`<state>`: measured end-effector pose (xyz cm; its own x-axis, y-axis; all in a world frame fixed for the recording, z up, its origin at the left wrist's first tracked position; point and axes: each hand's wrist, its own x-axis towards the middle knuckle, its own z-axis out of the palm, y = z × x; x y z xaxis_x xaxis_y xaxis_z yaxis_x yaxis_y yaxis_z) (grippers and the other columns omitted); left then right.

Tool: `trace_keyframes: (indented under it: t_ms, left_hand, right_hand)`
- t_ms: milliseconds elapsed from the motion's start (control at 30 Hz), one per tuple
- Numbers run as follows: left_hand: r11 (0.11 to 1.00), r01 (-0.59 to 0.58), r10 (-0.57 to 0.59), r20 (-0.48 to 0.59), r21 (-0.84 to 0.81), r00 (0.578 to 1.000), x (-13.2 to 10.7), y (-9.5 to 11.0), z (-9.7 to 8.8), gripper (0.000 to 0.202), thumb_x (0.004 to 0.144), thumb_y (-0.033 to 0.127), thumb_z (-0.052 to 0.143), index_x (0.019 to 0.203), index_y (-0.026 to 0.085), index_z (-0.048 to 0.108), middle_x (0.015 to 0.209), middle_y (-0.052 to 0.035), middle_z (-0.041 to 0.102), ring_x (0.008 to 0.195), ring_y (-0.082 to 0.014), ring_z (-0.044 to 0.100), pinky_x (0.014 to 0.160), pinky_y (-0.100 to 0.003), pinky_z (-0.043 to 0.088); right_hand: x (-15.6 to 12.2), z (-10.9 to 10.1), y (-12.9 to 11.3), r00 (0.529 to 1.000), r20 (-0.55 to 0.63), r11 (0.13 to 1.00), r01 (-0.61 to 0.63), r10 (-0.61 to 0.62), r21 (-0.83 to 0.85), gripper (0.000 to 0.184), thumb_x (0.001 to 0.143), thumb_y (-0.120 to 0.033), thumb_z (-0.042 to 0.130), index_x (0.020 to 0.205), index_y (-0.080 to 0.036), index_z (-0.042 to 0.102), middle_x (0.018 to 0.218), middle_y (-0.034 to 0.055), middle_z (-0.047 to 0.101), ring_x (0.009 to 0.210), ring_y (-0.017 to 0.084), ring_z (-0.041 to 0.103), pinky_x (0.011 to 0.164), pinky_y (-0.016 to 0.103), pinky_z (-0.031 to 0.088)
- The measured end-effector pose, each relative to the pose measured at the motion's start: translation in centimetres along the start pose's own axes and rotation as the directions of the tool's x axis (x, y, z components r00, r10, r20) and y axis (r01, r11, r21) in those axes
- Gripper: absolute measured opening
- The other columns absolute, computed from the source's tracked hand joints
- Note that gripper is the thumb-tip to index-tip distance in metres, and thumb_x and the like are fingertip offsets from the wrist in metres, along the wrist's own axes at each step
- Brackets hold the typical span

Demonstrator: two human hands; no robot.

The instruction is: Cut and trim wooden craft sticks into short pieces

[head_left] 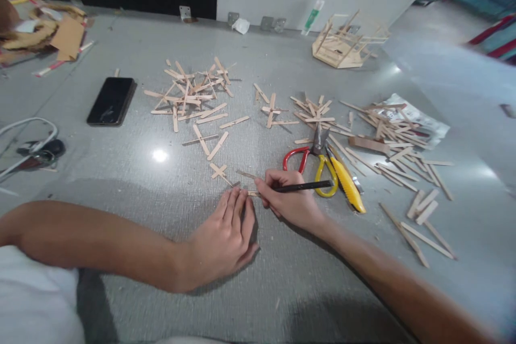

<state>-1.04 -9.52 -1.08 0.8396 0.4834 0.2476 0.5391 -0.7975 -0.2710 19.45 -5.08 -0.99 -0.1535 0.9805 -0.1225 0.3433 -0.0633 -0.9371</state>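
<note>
My left hand rests on the table with its fingers bent and close together. Its fingertips press a short wooden stick down. In my right hand a slim black pen is pinched, its back end sticking out to the right. The pen's tip is hidden by my fingers, close to the pressed stick. A thin stick lies just beyond my right fingers. Small crossed sticks lie just past my left fingertips. Red-and-yellow-handled scissors and a yellow utility knife lie beyond my right hand.
Piles of wooden sticks lie at the back middle and right. A stick-built frame stands by the wall, near a green-labelled tube. A phone, a white cable and cardboard are left.
</note>
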Motion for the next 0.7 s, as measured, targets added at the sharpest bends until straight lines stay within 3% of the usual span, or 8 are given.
trace_keyframes:
  t_ms: [700]
  left_hand:
    - [1.0, 0.001, -0.001, 0.009, -0.018, 1.0, 0.06, 0.05, -0.26, 0.068, 0.107, 0.048, 0.041, 0.135, -0.011, 0.06, 0.133, -0.0351, 0.068, 0.127, -0.0439, 0.068, 0.115, -0.052, 0.039]
  right_hand:
    - [-0.07, -0.04, -0.21, 0.998, 0.01, 0.989, 0.056, -0.055, -0.137, 0.053, 0.098, -0.051, 0.067, 0.056, -0.023, 0.051, 0.045, -0.004, 0.051, 0.039, 0.009, 0.041, 0.038, 0.025, 0.028]
